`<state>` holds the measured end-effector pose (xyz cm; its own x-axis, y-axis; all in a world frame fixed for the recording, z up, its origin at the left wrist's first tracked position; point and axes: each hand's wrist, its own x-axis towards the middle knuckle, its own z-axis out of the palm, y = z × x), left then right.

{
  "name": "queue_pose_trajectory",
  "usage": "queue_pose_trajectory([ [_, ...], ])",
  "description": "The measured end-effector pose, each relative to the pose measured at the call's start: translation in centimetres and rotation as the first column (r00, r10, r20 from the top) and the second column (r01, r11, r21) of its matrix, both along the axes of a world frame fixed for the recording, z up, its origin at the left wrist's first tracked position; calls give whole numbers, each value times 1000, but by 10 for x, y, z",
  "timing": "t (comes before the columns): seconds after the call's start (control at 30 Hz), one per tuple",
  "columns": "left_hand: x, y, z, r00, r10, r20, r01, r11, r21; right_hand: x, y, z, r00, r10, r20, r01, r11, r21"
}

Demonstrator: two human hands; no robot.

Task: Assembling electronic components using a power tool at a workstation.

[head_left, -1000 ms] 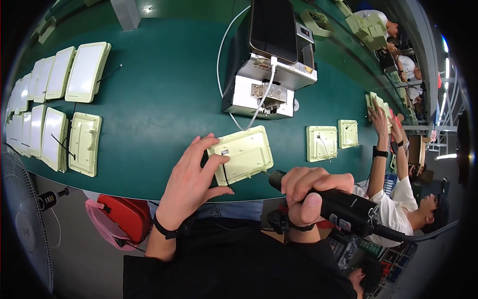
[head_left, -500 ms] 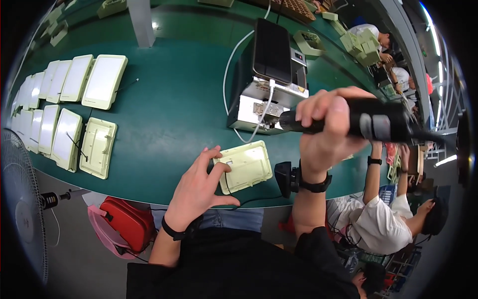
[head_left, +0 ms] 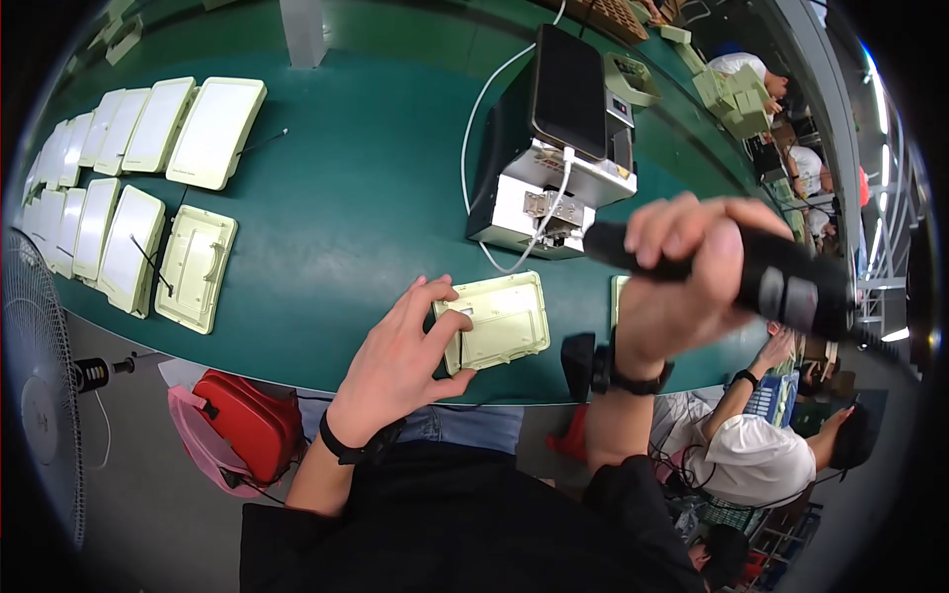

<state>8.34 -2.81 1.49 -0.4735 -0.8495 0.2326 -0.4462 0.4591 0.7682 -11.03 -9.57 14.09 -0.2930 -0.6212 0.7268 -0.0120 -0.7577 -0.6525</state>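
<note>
My right hand [head_left: 707, 262] is wrapped around a black electric screwdriver [head_left: 781, 282], held in the air with its tip pointing left, close to the front of a screw feeder [head_left: 529, 212]. Motion blurs the screwdriver. Below it, a pale green plastic housing [head_left: 502, 321] lies hollow side up on the table. My left hand [head_left: 400, 356] grips its left end, fingertips at the far edge and on the inside, thumb at the near edge. A black cable passes by the housing's left end. Whether the screwdriver's bit carries a screw is too blurred to tell.
A phone [head_left: 570, 94] with a white cable rests on the feeder. Rows of white-faced panels [head_left: 217, 133] and another green housing [head_left: 196, 269] lie at left on the green table [head_left: 326, 198]. A fan [head_left: 44, 395] stands lower left. A co-worker [head_left: 751, 445] sits at right.
My right hand has moved the screwdriver right and slightly down, away from the feeder's front. The left hand stays on the housing. The whole view has shifted a little.
</note>
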Motion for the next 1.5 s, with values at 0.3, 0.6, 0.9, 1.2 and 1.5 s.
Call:
queue_pose_trajectory([
  [0.3,2,0,-3,998,-44,-43,43,998,-37,-5,10,-10,999,-18,-29,22,987,156],
  [0.6,4,-3,-2,994,-110,-6,109,990,-90,4,108,-27,916,398,-44,-368,880,301],
  [0.9,6,-1,-6,995,-93,22,94,993,-74,6,112,-49,884,465,-36,-428,839,335],
  [1.2,5,0,-5,995,-93,33,96,993,-67,4,107,-56,842,537,-47,-506,818,271],
  [1.5,9,14,3,987,-121,108,125,992,-31,-15,96,-26,912,404,71,-410,900,147],
])
